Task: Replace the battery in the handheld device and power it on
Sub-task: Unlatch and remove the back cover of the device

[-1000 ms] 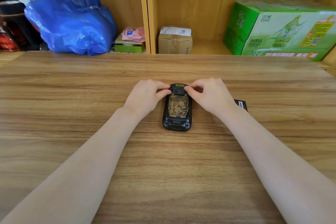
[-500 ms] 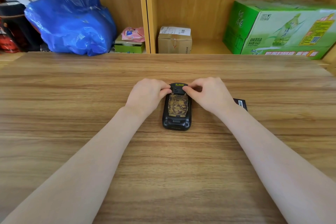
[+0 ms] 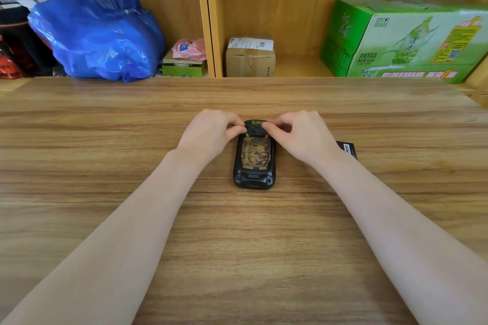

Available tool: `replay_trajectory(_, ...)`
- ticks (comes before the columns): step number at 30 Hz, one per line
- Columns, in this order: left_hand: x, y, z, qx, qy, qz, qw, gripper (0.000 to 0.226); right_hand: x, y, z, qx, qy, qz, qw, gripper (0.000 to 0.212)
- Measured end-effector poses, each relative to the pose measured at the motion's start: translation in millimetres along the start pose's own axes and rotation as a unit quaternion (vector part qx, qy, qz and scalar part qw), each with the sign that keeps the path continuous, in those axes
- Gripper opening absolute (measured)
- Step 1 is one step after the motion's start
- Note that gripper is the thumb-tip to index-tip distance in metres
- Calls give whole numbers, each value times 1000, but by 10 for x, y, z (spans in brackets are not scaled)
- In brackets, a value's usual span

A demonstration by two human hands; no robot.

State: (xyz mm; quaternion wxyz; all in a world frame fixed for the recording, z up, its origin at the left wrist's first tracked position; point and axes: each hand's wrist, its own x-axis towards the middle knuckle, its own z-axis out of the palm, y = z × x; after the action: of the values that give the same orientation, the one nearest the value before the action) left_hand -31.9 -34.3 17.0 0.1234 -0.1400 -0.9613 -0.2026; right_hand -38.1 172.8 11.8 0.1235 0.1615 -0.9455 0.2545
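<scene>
Two hands meet at the far end of a black handheld device (image 3: 254, 158) lying back-up on the wooden table (image 3: 105, 166). A gold patterned panel fills its back, and a small yellow label, too small to read, sits at its top edge. The left hand (image 3: 211, 134) and the right hand (image 3: 301, 134) both have fingers curled, their fingertips pinching the device's top corners. Just right of the right wrist lies a black battery (image 3: 347, 149) with a barcode. Behind, shelves hold a blue plastic bag (image 3: 97, 34), a cardboard parcel (image 3: 249, 58) with a shipping label, and a green drinks carton (image 3: 404, 39) printed in Chinese.
</scene>
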Motion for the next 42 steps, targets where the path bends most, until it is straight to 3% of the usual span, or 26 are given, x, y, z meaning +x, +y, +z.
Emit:
replay_trajectory(22, 57, -9, -67, 1, -4, 14, 1000, 21, -18, -24, -40, 7, -5, 5, 1000, 44)
replay_trajectory(42, 70, -29, -76, 30, -22, 38, 999, 21, -50, -73, -51, 24, -3, 19, 1000, 31)
